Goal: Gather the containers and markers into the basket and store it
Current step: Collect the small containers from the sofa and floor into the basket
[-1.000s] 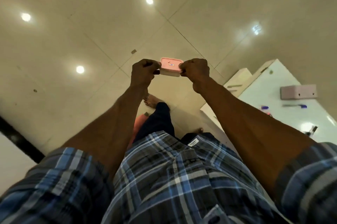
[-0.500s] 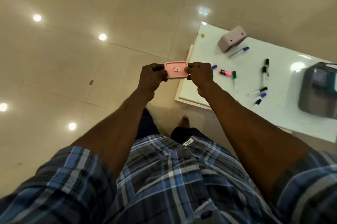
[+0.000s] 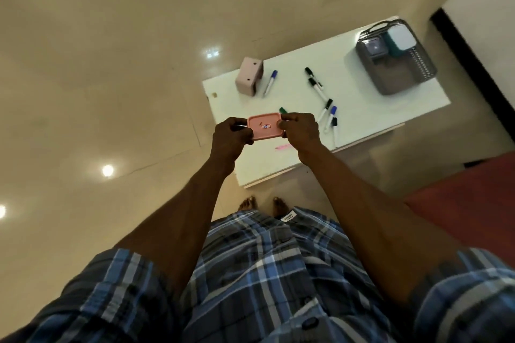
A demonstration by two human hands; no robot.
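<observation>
2 hands (image 3: 232, 135) (image 3: 301, 130) grip 1 pink container (image 3: 266, 126) above the table (image 3: 278, 164); the grey basket (image 3: 401, 83) holds 2 containers (image 3: 376, 49) (image 3: 400, 37).

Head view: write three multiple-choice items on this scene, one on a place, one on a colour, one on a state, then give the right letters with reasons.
1. Where is the grey basket?
A. on the floor
B. at the far right end of the white table
C. in a hand

2. What colour is the container lid being held?
A. pink
B. green
C. black

3. How is the lidded container held?
A. left hand only
B. right hand only
C. both hands

Answers: 1 B, the basket sits on the tabletop; 2 A, its top face is pink; 3 C, each hand grips one end.
</observation>
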